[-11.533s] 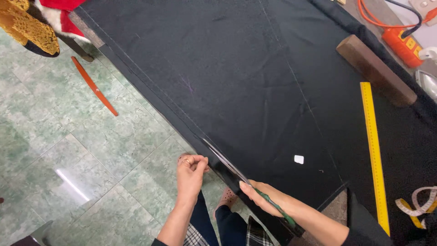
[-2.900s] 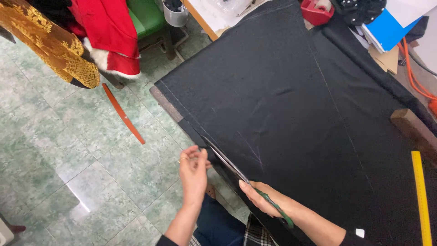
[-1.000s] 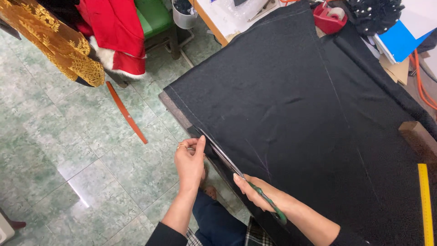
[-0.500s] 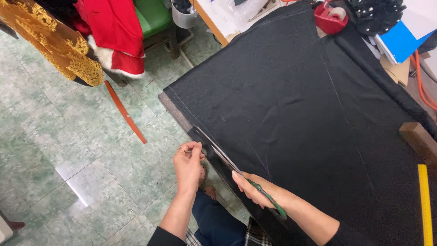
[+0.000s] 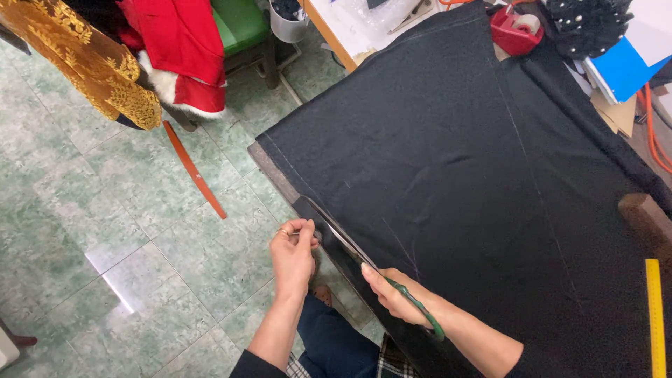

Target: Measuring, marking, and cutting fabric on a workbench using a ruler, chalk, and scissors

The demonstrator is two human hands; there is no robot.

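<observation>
The left hand (image 5: 292, 253) has its thumb and forefinger pinched tight on the cut edge strip of the black fabric (image 5: 462, 175), the other fingers curled in loosely behind; a ring shows on one of them. It holds that strip out just past the table edge (image 5: 269, 168), above the green tiled floor (image 5: 105, 231). The right hand (image 5: 395, 297) is closed around the green handles of the fabric scissors (image 5: 364, 262), fingers wrapped through the loops and thumb on top. The long blades point away from the person along the fabric's near edge, their tips reaching close to the left fingers; whether the blades stand apart or together cannot be told from here.

The fabric lies spread flat over the table, with faint chalk lines across it. Beyond it sit a red tape dispenser (image 5: 514, 31), a blue folder (image 5: 623, 66), a wooden block (image 5: 647, 217) and a yellow ruler (image 5: 654, 315) at the right side. On the floor lies an orange strip (image 5: 194, 170), near a red garment (image 5: 185, 49) and a gold-patterned one (image 5: 84, 59).

Against the picture half a second earlier, both hands sit almost where they were: the left pinch is unchanged, and the scissors have crept only slightly forward along the edge.
</observation>
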